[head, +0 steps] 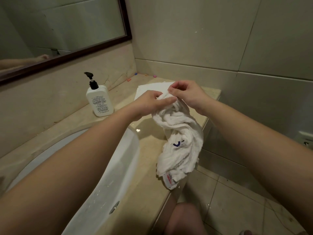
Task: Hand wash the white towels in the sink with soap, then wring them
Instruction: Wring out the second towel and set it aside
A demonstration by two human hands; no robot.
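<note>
right of the sink, over the counter, the twisted white towel hangs already wrung. left hand and right hand pinch its top edge with curled fingers; next it probably needs shaking open, then laying on the folded towels behind.

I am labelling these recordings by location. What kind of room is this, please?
Most likely a bathroom. A white sink is set in a stone counter, a framed mirror hangs above it, and the walls are tiled. A pump soap bottle stands on the counter.
</note>
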